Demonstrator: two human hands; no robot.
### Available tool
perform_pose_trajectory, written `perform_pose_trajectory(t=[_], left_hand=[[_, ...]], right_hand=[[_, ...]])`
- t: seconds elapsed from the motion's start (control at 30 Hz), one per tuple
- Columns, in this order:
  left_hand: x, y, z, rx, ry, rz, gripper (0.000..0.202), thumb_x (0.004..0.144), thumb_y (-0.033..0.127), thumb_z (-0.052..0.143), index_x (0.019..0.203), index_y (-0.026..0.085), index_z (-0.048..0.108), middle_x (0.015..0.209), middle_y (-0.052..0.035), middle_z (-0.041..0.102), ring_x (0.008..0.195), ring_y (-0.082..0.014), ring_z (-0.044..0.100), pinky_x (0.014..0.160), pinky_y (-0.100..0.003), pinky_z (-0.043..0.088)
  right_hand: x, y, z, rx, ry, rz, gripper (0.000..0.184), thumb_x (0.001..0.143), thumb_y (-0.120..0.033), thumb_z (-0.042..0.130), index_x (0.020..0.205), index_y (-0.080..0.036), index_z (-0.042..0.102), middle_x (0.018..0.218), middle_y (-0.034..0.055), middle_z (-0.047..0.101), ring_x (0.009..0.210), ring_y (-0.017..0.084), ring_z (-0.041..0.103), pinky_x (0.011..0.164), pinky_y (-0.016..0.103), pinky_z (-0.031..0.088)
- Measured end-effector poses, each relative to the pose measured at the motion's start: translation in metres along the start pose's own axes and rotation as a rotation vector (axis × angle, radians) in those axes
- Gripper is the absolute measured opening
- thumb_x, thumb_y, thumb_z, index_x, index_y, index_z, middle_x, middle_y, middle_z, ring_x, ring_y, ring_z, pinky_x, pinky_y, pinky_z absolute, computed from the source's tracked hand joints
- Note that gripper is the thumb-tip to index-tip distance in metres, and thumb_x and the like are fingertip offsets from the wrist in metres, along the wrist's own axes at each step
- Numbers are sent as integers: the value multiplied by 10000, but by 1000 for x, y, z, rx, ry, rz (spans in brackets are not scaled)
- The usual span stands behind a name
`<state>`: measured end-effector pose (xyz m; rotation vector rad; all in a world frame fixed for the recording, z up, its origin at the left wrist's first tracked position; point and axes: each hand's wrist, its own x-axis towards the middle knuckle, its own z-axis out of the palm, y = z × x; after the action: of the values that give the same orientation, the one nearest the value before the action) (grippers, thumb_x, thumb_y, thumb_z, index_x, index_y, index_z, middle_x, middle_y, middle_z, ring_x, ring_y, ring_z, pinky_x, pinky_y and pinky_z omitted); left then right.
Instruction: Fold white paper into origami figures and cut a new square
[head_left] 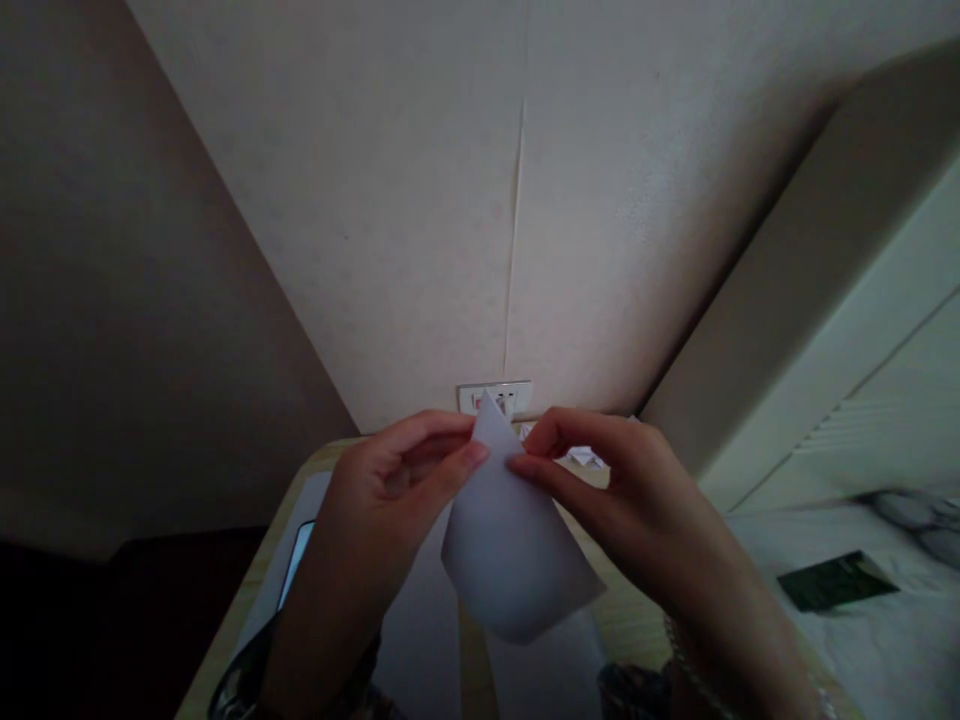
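A white sheet of paper [517, 550] is held up above the small table, its narrow pointed tip upward and its wide lower part curving toward me. My left hand [409, 475] pinches its left edge just below the tip, thumb in front. On the opposite edge, my right hand [600, 460] pinches the paper between thumb and forefinger. Both hands are closed on the same sheet, at nearly equal height. The paper's rear side is hidden from view.
More white paper [420, 640] lies on the wooden table [476, 660]. A phone [296, 560] is partly covered by my left arm. Crumpled white scraps [585, 456] sit at the back, near a wall socket [517, 395]. A green packet [836, 580] rests on white bedding at right.
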<state>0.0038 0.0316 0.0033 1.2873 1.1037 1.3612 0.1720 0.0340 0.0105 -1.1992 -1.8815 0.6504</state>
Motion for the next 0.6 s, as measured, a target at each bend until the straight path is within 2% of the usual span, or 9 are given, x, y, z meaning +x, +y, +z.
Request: perform_pose_trajectory(t=[0.13,0.27,0.43,0.5,0.6], left_hand=[[-2,0,0,-7,73,18,127,665,130,768,646,250,733,598,71,703,606,-85,675,556,-117,502],[-1,0,1,27,105,58,90,693,159,754,650,227,717,635,59,718,626,-90,676,576,-135,506],[3,-3,4,13,3,-3,126,711,176,743,831,211,734,805,15,763,690,-116,684,600,-173,520],[3,-3,4,19,-19,-12,101,698,177,754,792,202,728,782,18,753,676,-112,673,602,-173,516],[1,-4,3,8,-1,49,92,683,148,757,651,205,693,650,55,702,631,-87,646,597,-146,492]], right_hand=[[-2,1,4,-49,-11,-52,153,846,-232,654,701,-200,617,695,-38,676,656,132,603,610,250,416],[-2,-1,5,-81,-21,-77,149,849,-229,651,709,-204,610,701,-32,679,662,138,608,590,242,414],[-1,0,2,-129,-54,-42,145,847,-216,645,707,-203,612,707,-26,684,665,142,612,586,244,418],[-2,0,1,-126,-75,-30,157,848,-211,640,695,-204,608,703,-23,682,656,141,610,587,246,427],[-4,-1,0,-98,-96,-26,161,856,-238,636,700,-211,608,695,-21,670,640,142,603,581,247,443]])
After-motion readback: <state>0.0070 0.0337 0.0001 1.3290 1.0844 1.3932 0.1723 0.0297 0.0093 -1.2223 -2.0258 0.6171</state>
